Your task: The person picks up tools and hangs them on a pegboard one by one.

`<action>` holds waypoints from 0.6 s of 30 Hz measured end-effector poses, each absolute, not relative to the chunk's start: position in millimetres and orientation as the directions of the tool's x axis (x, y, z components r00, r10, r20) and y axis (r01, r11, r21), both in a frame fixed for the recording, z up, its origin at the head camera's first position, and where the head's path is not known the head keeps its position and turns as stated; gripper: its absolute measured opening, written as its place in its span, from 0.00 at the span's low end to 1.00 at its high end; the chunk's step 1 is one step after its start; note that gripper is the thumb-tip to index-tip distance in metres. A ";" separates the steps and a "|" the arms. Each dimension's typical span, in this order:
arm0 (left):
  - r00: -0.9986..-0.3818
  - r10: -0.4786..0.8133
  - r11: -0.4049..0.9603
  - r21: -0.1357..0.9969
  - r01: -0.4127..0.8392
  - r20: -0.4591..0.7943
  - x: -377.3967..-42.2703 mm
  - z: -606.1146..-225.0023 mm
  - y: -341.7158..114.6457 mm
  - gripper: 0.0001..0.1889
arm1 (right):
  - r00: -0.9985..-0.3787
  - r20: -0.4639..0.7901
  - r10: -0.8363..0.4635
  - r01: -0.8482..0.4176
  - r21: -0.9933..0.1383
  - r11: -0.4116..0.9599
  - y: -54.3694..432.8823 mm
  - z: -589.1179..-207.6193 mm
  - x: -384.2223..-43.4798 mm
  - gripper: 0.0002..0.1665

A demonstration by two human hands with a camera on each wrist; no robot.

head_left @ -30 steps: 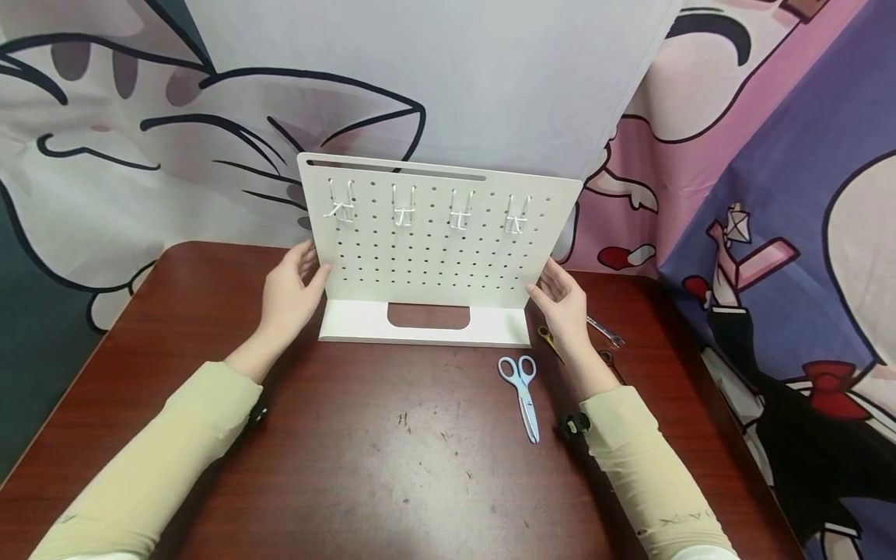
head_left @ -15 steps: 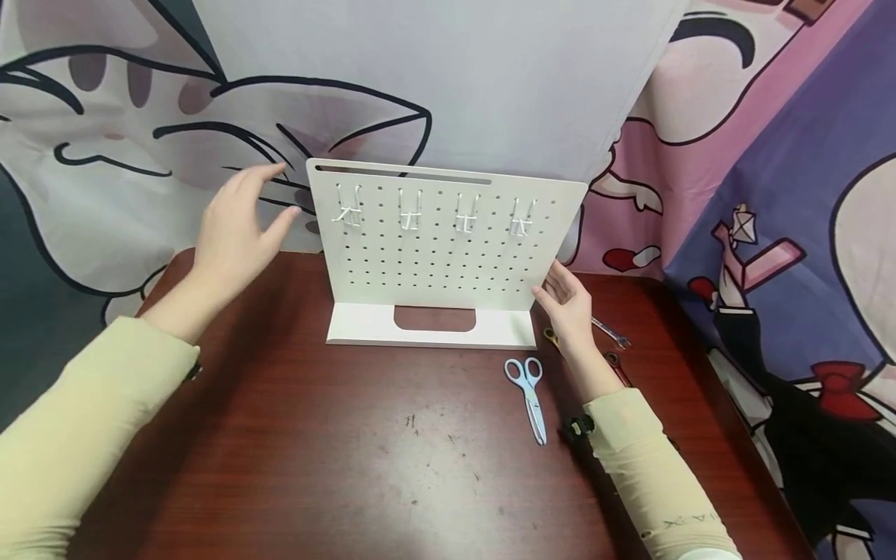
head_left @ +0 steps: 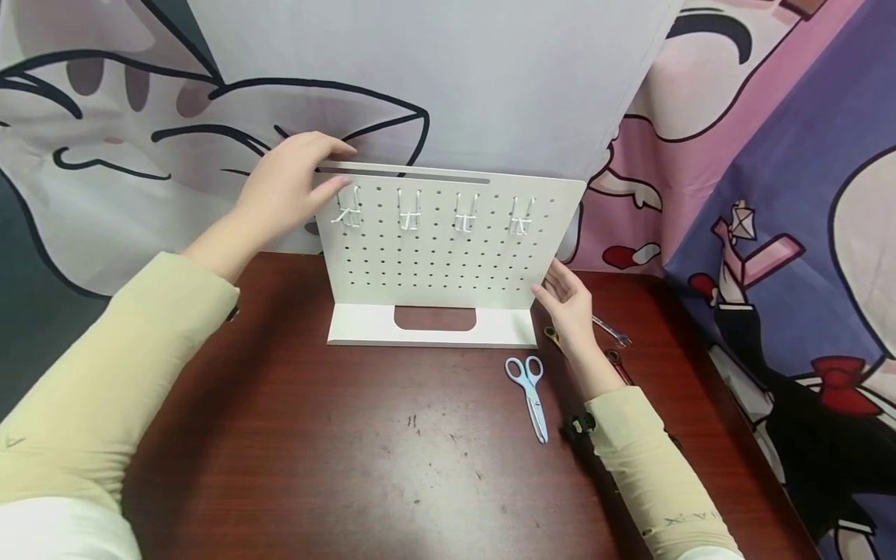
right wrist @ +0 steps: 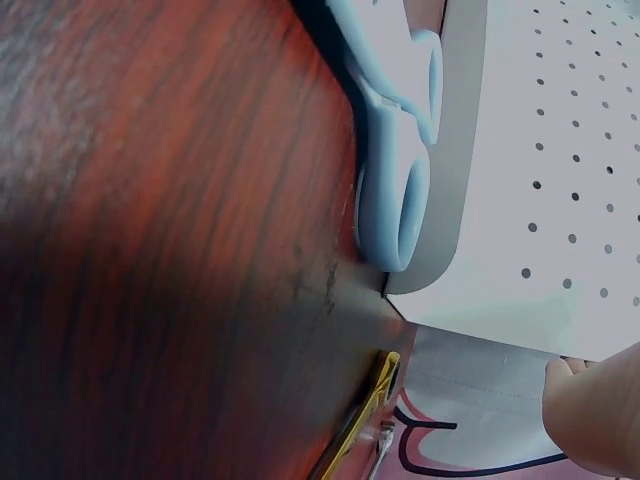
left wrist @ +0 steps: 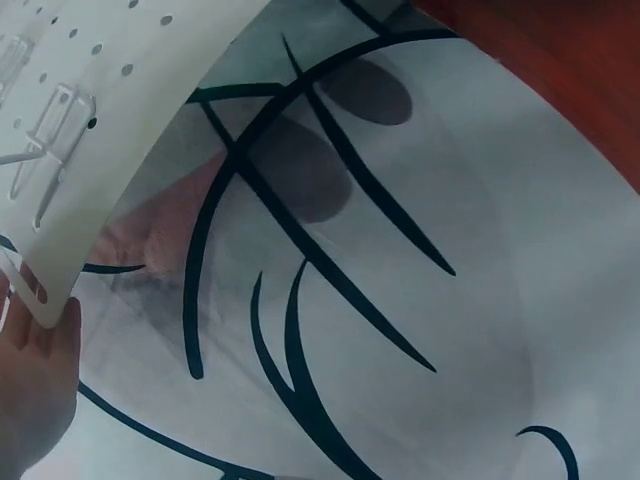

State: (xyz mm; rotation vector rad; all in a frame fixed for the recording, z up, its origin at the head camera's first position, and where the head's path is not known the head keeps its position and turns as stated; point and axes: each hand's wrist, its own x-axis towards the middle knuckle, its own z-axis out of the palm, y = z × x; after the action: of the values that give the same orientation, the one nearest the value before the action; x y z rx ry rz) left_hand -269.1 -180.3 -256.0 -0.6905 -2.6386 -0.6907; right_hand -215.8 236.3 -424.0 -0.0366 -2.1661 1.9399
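A white pegboard stand [head_left: 434, 268] stands upright on its flat base, which has a cut-out. Several white hooks [head_left: 409, 211] hang in a row near its top. At the upper left corner my left hand [head_left: 288, 180] grips the board, thumb in front and fingers at the slotted top edge; in the left wrist view the hand [left wrist: 38, 390] shows behind that corner. My right hand [head_left: 570, 309] holds the lower right edge, its thumb in front and the other fingers behind. Light blue scissors [head_left: 530, 395] lie on the table just before the base's right end.
Beside and under the right forearm lie a silver wrench [head_left: 612, 333], a dark tool [head_left: 616, 364] and a yellow tool [head_left: 551, 336], partly hidden. Behind the brown wooden table [head_left: 336, 467] hangs a cartoon-printed cloth [head_left: 490, 85].
My left hand let go of the board's lower left edge, swung out and up, and took hold of the upper left corner. The right hand stayed at the right edge.
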 end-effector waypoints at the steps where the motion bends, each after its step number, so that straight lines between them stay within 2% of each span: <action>1: -0.834 0.371 0.766 0.373 0.523 0.407 -272.0 -255.2 -178.0 0.20 | -0.973 0.154 0.172 -0.134 -0.984 0.120 236.7 -423.7 -215.7 0.38; 8: -0.865 0.365 0.768 0.413 0.489 0.345 -287.2 -252.8 -167.5 0.14 | -0.976 0.138 0.170 -0.115 -0.984 0.137 237.6 -423.7 -215.9 0.39; 18: -0.863 0.303 0.723 0.493 0.484 0.404 -293.2 -263.1 -164.7 0.10 | -0.978 0.129 0.163 -0.106 -0.984 0.140 238.7 -422.9 -216.4 0.39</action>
State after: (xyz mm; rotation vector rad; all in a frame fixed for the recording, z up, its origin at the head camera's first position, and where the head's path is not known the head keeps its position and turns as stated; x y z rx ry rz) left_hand -293.2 -164.7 -263.1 -0.6172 -2.6328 -0.8732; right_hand -216.4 238.7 -422.9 -0.0561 -2.2076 1.9347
